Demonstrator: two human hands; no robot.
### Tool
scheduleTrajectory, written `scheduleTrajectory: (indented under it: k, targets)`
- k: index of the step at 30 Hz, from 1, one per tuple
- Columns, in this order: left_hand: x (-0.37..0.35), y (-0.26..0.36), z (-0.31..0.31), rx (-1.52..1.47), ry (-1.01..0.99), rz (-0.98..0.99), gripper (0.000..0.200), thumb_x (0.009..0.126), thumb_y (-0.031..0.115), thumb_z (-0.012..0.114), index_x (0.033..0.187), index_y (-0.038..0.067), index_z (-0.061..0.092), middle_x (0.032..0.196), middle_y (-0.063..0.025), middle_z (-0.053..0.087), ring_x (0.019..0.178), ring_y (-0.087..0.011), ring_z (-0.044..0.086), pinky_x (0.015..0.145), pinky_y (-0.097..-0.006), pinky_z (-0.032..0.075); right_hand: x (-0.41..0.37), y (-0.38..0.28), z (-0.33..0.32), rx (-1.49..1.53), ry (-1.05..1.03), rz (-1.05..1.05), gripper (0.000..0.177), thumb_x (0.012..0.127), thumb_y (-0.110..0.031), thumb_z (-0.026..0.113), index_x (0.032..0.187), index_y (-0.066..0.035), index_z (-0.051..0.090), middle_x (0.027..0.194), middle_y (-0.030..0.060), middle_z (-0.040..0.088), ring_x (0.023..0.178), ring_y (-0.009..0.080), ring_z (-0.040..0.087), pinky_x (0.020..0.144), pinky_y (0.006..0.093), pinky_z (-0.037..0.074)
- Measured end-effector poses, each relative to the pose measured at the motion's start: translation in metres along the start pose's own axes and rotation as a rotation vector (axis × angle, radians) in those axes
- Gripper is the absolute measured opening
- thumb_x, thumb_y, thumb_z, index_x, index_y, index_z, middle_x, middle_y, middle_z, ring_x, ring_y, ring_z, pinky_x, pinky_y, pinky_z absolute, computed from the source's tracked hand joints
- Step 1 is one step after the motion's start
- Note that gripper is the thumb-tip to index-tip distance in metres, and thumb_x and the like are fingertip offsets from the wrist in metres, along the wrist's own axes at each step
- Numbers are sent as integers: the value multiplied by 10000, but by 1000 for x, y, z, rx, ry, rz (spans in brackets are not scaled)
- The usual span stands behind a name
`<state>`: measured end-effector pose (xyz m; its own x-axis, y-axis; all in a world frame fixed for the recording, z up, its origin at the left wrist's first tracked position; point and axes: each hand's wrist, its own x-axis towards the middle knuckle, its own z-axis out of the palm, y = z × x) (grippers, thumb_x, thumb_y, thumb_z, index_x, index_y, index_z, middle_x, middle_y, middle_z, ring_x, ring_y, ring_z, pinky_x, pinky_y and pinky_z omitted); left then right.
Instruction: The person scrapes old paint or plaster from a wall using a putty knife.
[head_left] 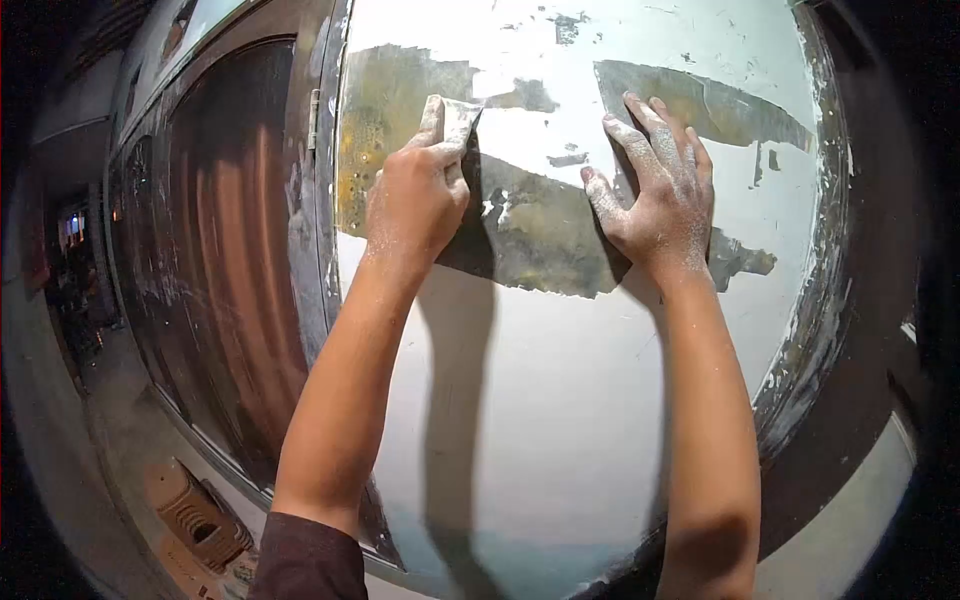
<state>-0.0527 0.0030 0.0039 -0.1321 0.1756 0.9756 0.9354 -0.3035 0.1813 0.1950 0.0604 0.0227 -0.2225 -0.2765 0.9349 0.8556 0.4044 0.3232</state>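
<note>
My left hand (pixel 418 195) is closed around a small flat scraper (pixel 460 117) coated in white dust, its edge against the wall panel. The grip hides most of the scraper. My right hand (pixel 660 195) lies on the same panel with its fingers spread, white powder covering them. Across the white panel (pixel 560 390) run rough-edged grey-brown patches (pixel 550 235) where the white coat is absent. One such patch extends under both hands, and another (pixel 720 105) lies to the upper right.
A dark wooden frame with chipped paint (pixel 825 220) borders the panel on the right. On the left are a hinge (pixel 313 120) and a dark door with a brown curtain-like surface (pixel 235 240). A brown plastic stool (pixel 200 520) stands at the lower left.
</note>
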Motion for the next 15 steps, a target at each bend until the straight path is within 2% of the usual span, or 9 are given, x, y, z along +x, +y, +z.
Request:
scheduleTrajectory:
  k: [2,6,8,13,14,15]
  targets:
    - [-4,-14,7,-66,80,69,347,830,89,621,1130,115,794,1192,-198,716,1004,-443,702,895,-524,570,0,2,0,7,2,-10,496,866,-455,737,1294,-205,712,1517,23,581,1458,240,471,1242,520,303]
    - [7,-6,-4,31,31,96,287,845,98,613,1070,85,789,1160,-188,712,1002,-434,697,878,-517,562,1,-1,0,-5,-2,10,493,866,-435,732,1300,-205,698,1520,27,578,1466,233,462,1238,513,303]
    - [13,0,-15,62,-23,89,295,849,107,616,1084,93,795,1189,-177,714,1010,-428,701,888,-508,564,1,0,-1,9,-25,2,502,855,-380,764,1319,-205,689,1543,32,559,1478,278,456,1247,516,287]
    - [-10,-20,-2,-79,62,97,319,824,122,629,1098,102,791,1160,-181,728,1016,-439,694,903,-508,558,1,-1,-2,17,-19,-2,512,858,-396,760,1325,-200,685,1552,30,550,1474,274,460,1248,511,284]
    - [-10,-19,-2,-79,62,97,319,824,122,629,1098,102,791,1160,-181,728,1016,-439,694,903,-508,558,0,1,0,-15,-21,-2,503,872,-447,720,1313,-206,697,1540,33,558,1475,231,445,1248,509,290]
    - [-6,-15,-4,-50,19,62,312,826,123,625,1089,99,790,1159,-194,722,1009,-444,693,899,-516,557,0,-1,0,-10,-19,3,503,872,-446,722,1314,-206,696,1535,37,562,1471,234,451,1246,513,294]
